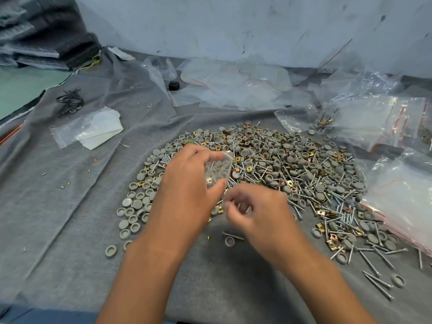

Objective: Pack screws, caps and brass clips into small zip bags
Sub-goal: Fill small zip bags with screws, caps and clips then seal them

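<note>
Grey cloth point(70, 206) spread under everything. Mixed heap point(268, 174) in the middle: grey caps point(136, 204), screws point(371, 263), brass clips point(333, 244). Loose clear bags point(233, 87) piled at the back, filled ones point(374, 118) stacked at right. Left hand point(187, 183) raised over the heap, pinching a small zip bag point(218, 168) between thumb and forefinger, a few parts visible inside. Right hand point(250, 209) just beside the bag, blurred, fingers curled; cannot tell what, if anything, sits in them.

Left hand point(187, 174) round a small zip bag point(218, 169) (right hand point(252, 209) blurred) above mixed hardware pile point(292, 164).
</note>
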The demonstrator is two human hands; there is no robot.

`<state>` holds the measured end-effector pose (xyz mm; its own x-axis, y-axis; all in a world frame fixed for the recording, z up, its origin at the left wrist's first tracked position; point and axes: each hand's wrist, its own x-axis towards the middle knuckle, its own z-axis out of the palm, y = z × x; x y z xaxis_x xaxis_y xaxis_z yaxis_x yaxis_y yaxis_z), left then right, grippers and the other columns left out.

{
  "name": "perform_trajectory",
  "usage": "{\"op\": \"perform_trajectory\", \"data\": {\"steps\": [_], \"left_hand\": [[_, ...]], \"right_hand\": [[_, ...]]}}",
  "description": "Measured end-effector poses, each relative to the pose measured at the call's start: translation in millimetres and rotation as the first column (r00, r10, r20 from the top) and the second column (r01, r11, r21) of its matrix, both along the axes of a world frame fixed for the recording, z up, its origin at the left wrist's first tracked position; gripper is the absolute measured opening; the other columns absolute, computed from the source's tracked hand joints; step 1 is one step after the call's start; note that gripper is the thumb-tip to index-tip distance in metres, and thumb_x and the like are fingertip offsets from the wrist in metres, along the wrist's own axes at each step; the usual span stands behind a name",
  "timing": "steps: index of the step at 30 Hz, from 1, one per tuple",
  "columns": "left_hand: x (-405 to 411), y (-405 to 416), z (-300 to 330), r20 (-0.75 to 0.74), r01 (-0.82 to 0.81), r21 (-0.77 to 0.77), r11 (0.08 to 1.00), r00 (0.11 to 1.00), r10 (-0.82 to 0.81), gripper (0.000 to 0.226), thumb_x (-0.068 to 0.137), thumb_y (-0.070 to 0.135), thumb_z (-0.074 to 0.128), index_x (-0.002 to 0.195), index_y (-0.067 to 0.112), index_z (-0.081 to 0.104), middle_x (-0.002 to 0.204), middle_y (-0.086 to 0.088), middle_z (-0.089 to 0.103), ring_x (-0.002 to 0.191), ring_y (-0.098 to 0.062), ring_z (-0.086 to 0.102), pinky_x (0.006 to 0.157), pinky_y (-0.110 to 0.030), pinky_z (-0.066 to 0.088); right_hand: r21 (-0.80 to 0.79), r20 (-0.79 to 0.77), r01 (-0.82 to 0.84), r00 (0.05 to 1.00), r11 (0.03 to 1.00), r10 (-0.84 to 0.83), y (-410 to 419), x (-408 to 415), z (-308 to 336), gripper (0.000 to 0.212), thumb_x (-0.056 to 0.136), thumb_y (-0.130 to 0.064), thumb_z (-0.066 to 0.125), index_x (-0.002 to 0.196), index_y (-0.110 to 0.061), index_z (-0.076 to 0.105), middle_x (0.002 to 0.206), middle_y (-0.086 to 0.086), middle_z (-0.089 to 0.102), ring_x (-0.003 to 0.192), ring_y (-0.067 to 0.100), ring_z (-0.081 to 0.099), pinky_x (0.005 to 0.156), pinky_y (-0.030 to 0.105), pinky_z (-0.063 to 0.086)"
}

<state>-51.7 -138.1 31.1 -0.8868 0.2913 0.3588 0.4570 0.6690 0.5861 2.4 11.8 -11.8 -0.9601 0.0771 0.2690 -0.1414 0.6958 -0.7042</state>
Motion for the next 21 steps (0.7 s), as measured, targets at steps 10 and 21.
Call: {"op": "perform_trajectory", "data": {"steps": [10, 21], "left_hand": [[2.3, 7.5, -1.2, 0.0, 0.043, -0.023, 0.999, 0.999, -0.043, 0.038, 0.081, 0.026, 0.076, 0.118, 0.031, 0.069, 0.109, 0.021, 0.054, 0.096, 0.002, 0.049, 0.087, -0.016, 0.036], [9.2, 5.8, 9.0, -0.181, 0.11, 0.099, 0.989, 0.979, -0.09, 0.034, 0.083, 0.037, 0.07, 0.114, 0.024, 0.072, 0.11, 0.015, 0.06, 0.106, -0.009, 0.055, 0.096, -0.019, 0.039]], "right_hand": [[-0.042, -0.43, 0.083, 0.898, 0.996, -0.094, -2.4, -11.4, 20.3, 0.016, 0.089, -0.016, 0.077, 0.104, -0.016, 0.075, 0.098, -0.012, 0.071, 0.088, 0.0, 0.064, 0.079, 0.012, 0.049], [-0.082, -0.358, 0.053, 0.93, 0.995, -0.079, 19.7, -12.2, 26.8, 0.022, 0.099, -0.024, 0.063, 0.12, -0.024, 0.068, 0.113, -0.018, 0.065, 0.104, 0.008, 0.061, 0.087, 0.023, 0.046]]}}
